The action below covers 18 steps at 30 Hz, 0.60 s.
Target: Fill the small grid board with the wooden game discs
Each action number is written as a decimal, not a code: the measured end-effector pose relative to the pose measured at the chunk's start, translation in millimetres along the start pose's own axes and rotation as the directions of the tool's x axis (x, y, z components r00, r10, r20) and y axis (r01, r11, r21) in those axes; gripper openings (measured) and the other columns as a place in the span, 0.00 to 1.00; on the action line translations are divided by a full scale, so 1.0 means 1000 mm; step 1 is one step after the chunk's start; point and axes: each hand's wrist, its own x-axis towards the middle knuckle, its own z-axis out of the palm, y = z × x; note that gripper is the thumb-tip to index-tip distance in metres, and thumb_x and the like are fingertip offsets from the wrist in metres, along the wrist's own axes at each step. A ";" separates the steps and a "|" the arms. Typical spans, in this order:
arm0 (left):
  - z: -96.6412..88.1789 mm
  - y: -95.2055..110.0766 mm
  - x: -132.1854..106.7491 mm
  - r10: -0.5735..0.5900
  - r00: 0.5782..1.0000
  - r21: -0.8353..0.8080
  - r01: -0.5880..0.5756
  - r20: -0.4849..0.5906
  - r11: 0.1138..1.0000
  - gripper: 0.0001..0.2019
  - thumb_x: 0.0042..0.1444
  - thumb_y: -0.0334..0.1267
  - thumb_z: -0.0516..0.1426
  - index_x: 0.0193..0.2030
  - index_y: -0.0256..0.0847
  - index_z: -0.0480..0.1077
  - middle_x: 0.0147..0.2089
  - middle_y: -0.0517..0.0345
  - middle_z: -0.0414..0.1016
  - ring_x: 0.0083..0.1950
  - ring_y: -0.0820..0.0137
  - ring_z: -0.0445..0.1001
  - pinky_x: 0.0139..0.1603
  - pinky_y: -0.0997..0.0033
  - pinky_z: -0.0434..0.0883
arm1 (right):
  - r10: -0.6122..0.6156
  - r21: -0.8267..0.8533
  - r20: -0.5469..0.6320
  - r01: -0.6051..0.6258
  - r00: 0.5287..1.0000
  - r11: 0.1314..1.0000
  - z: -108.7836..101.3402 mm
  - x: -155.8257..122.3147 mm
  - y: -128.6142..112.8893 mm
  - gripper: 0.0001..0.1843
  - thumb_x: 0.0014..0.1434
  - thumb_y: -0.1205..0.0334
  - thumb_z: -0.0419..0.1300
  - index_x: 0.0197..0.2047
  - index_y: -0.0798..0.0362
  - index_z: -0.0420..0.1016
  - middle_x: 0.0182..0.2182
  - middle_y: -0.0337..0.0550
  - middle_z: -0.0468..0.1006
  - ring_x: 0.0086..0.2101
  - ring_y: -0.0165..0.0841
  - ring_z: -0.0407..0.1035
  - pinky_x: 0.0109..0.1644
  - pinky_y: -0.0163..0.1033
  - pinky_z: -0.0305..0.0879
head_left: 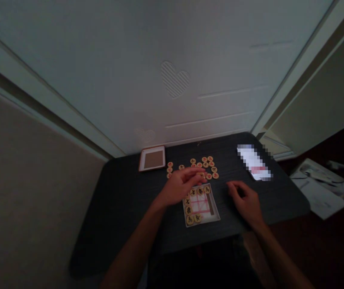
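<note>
Tan discs point(215, 176) lie spread, seemingly for reach — my left hand point(181, 183) above, my right hand point(246, 200) curled beside the box point(207, 217) — whether either grips anything I cannot tell.

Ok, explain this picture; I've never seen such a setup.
No machine here: just a person's left hand and right hand, both bare, seen from a camera on the person's head, looking forward and down. On the dark table lie loose round pieces, a shallow tray and a pixelated item. A box nearer the person holds more pieces. The left hand is by the loose pieces; whether it holds one is unclear. The right hand, curled beside the box, shows nothing held.
</note>
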 end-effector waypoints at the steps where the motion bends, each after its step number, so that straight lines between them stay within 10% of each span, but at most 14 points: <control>1: 0.008 -0.001 -0.005 -0.017 1.000 -0.084 0.016 -0.001 0.996 0.17 0.66 0.44 0.58 0.59 0.41 0.73 0.56 0.48 0.80 0.51 0.62 0.82 0.53 0.59 0.80 | -0.040 0.005 -0.015 0.040 0.999 0.999 0.000 -0.001 -0.002 0.17 0.67 0.48 0.58 0.43 0.52 0.80 0.32 0.45 0.82 0.34 0.38 0.77 0.38 0.40 0.72; 10: 0.047 -0.008 -0.033 -0.232 0.959 -0.411 0.149 -0.161 0.900 0.16 0.61 0.46 0.63 0.50 0.39 0.72 0.47 0.49 0.83 0.46 0.61 0.84 0.46 0.62 0.80 | -0.555 0.013 0.029 0.555 0.831 0.832 0.013 -0.011 -0.046 0.16 0.61 0.63 0.67 0.53 0.44 0.78 0.51 0.47 0.79 0.51 0.43 0.74 0.55 0.52 0.73; 18: 0.052 -0.006 -0.049 -0.195 0.964 -0.332 0.126 -0.184 0.935 0.12 0.66 0.45 0.58 0.49 0.40 0.72 0.45 0.53 0.82 0.44 0.66 0.83 0.46 0.68 0.78 | -0.574 0.082 0.137 0.568 0.807 0.819 0.019 -0.009 -0.057 0.15 0.63 0.65 0.66 0.53 0.45 0.78 0.47 0.43 0.83 0.48 0.40 0.75 0.54 0.50 0.73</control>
